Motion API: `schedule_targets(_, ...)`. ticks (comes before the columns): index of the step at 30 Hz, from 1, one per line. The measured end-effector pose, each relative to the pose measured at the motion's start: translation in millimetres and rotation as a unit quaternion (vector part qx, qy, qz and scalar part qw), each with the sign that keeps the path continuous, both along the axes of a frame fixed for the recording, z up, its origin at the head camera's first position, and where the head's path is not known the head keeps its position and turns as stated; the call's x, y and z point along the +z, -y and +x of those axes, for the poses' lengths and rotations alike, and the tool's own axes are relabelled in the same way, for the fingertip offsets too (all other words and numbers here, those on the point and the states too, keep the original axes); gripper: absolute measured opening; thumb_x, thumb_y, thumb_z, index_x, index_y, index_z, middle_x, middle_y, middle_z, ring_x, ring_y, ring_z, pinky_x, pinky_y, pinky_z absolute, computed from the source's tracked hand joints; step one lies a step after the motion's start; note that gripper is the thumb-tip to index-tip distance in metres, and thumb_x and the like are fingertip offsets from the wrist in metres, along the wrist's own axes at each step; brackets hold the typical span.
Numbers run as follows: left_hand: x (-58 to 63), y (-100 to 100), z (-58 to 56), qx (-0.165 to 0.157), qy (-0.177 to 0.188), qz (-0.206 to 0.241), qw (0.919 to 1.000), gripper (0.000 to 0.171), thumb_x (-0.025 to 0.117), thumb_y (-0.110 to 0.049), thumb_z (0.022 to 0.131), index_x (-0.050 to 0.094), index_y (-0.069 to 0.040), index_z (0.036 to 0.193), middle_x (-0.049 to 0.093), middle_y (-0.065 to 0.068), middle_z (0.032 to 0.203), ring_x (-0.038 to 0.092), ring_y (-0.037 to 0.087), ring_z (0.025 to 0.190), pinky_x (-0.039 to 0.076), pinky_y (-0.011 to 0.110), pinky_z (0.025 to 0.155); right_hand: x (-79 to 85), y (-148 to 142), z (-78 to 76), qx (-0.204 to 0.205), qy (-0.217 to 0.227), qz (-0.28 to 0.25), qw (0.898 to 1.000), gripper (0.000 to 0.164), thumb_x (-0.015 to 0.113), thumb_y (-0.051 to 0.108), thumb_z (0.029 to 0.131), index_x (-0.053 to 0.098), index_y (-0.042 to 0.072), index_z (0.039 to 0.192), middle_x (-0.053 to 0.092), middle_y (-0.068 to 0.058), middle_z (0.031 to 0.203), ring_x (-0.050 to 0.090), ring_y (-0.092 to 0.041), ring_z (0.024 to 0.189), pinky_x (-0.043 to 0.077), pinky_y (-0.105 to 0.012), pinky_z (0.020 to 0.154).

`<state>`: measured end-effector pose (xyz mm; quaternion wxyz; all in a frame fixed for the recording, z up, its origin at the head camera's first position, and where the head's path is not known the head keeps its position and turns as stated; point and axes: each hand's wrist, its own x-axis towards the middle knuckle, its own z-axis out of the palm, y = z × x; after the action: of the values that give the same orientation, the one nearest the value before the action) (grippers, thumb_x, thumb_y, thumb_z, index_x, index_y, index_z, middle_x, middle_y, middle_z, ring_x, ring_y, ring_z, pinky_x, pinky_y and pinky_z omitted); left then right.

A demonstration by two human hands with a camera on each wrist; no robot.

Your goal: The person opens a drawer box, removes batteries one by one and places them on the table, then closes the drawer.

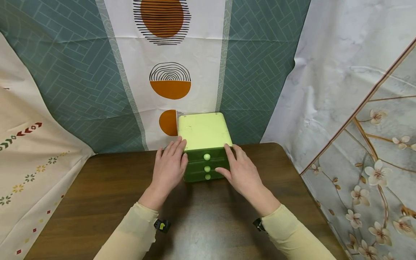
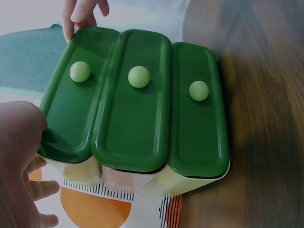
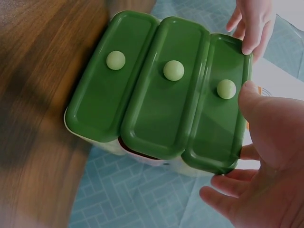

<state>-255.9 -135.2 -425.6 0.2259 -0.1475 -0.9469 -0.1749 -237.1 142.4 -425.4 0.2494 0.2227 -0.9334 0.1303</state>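
Observation:
A small chest of drawers [image 1: 204, 130] stands at the back of the table, with a pale yellow-green top. Its three dark green drawer fronts [image 2: 133, 116] each carry a round pale green knob [image 3: 174, 71]. The middle front juts slightly ahead of its neighbours in the wrist views. At the chest's upper left edge is my left hand [image 1: 167, 166], fingers fairly straight along the side and thumb near the front corner. Opposite it, my right hand [image 1: 243, 170] touches the upper right corner, its thumb reaching toward the front. The chest partly hides some fingertips.
The chest rests on a dark brown wooden table [image 1: 208, 220]. Behind it hangs a teal and white patterned cloth [image 1: 260, 72], close to the chest's back. A cream cloth [image 1: 26, 151] hangs at the left, and a floral cloth [image 1: 364, 173] at the right.

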Motion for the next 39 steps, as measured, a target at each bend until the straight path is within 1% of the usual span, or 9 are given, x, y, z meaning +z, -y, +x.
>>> schedule_targets(4,-0.1,1,-2.2,0.002,0.007,0.002,1.0000,0.054,0.051,-0.028,0.117,0.050,-0.011,0.168,0.043,0.009,0.174,0.043,0.040,0.157,0.025,0.072,0.126,0.0,2,-1.1,-0.001,0.003,0.004,1.000,0.088,0.079,0.050,0.101,0.046,0.000,0.166,0.050,-0.032,0.153,0.068,-0.047,0.119,0.063,-0.055,0.090)
schedule_targets(10,0.0,2,-5.0,0.005,0.008,-0.002,1.0000,0.054,0.051,-0.029,0.117,0.049,-0.011,0.168,0.043,0.009,0.174,0.044,0.041,0.156,0.025,0.072,0.125,-0.8,4,-2.1,-0.003,-0.008,0.004,1.000,0.088,0.081,0.050,0.100,0.048,-0.001,0.164,0.052,-0.033,0.151,0.068,-0.047,0.118,0.063,-0.055,0.090)
schedule_targets(23,2.1,3,-7.2,0.009,0.027,-0.011,0.9995,0.056,0.049,-0.029,0.119,0.044,-0.012,0.171,0.039,0.009,0.177,0.041,0.042,0.158,0.025,0.072,0.125,-1.6,7,-3.8,-0.003,-0.016,0.009,1.000,0.089,0.080,0.051,0.100,0.047,-0.001,0.165,0.052,-0.033,0.152,0.069,-0.047,0.119,0.064,-0.054,0.090)
schedule_targets(31,4.1,3,-8.5,0.008,0.041,-0.009,0.9991,0.056,0.048,-0.029,0.119,0.042,-0.012,0.172,0.036,0.008,0.178,0.039,0.042,0.159,0.022,0.072,0.127,-2.7,8,-6.4,-0.005,-0.007,0.008,1.000,0.091,0.079,0.052,0.101,0.046,0.000,0.166,0.050,-0.033,0.153,0.068,-0.047,0.122,0.063,-0.055,0.091)
schedule_targets(39,2.9,5,-11.2,0.005,0.036,-0.009,0.9993,0.056,0.048,-0.030,0.119,0.043,-0.012,0.172,0.037,0.009,0.178,0.040,0.043,0.158,0.025,0.073,0.125,-2.3,9,-6.8,-0.005,-0.009,0.007,1.000,0.090,0.080,0.052,0.100,0.046,-0.001,0.166,0.050,-0.032,0.153,0.067,-0.047,0.122,0.063,-0.054,0.091)
